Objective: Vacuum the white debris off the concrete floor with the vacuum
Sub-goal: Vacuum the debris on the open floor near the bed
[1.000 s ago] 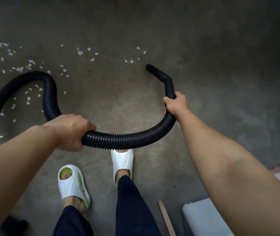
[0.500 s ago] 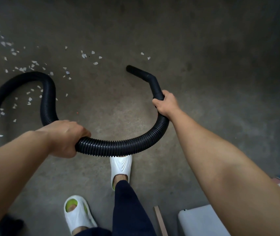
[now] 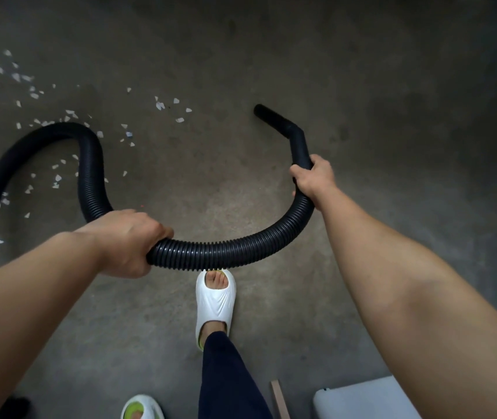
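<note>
Both hands hold the black ribbed hose [image 3: 226,252]. Left hand [image 3: 126,240] is near-left, fingers curled fully round the hose from above, knuckles up. Right hand [image 3: 313,179] is farther out & to the right, wrapped tight round the hose just where the ribs end & the smooth nozzle [image 3: 280,122] begins. Btwn the 2 hands the hose sags in a U, its low point just over the toes of a white sandal [image 3: 215,300]. Past the left hand the hose arches far-left, then runs off the left edge. The nozzle bends at an elbow & points far-left over the concrete floor [image 3: 362,86]; can't tell if its mouth touches. White debris [image 3: 179,119] lies scattered far-left. The nearest bits are a small cluster left of the nozzle mouth, apart from it. The bulk sits around the hose arch, well left of the right hand. A 2nd sandal [image 3: 141,409] shows at the near edge, w/ a white box [image 3: 362,400] & wood strip [image 3: 280,400] near-right.
</note>
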A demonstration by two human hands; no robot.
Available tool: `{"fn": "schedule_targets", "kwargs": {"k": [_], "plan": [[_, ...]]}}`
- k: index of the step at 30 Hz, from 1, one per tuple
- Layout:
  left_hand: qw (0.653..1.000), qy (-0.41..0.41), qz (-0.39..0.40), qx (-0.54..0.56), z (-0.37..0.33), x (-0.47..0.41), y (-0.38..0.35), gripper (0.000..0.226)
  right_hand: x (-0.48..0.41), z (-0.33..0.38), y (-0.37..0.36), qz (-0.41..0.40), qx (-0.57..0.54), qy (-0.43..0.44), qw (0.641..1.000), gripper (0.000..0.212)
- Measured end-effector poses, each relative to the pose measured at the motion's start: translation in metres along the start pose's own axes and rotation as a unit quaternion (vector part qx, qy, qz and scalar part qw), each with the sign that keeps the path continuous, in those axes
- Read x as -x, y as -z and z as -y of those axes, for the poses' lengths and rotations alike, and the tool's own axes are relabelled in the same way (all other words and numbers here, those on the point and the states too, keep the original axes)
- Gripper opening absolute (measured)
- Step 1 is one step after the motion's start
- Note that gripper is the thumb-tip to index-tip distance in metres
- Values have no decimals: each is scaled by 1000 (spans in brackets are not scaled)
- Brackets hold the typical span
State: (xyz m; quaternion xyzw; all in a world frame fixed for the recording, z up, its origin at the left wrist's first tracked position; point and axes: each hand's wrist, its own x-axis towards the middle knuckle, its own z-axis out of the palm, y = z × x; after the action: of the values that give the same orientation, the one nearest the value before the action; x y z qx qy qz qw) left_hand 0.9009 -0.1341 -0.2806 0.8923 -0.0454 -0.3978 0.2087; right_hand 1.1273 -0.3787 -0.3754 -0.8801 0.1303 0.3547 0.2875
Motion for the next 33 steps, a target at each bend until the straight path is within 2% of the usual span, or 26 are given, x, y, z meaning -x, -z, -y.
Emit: {"fn": "schedule_targets", "kwargs": {"k": [8, 13, 16, 22, 28, 33], "plan": [[999, 29, 21, 5, 43, 48, -24, 18, 26, 45, -60, 74, 102, 111, 986, 25], [998, 35, 40, 14, 66, 81, -41, 15, 51, 56, -97, 115, 138, 108, 978, 31], [999, 33, 34, 13, 78, 93, -47, 14, 61, 57, -109, 87, 111, 100, 985, 31], [999, -2, -30, -13, 114, 92, -49, 17, 63, 60, -116, 1, 83, 66, 994, 31], [999, -35, -30, -29, 176, 118, -62, 21, 82, 80, -176, 1, 78, 82, 994, 28], [999, 3, -39, -29, 231, 160, -83, 18, 103, 105, -237, 6, 72, 107, 992, 20]]}}
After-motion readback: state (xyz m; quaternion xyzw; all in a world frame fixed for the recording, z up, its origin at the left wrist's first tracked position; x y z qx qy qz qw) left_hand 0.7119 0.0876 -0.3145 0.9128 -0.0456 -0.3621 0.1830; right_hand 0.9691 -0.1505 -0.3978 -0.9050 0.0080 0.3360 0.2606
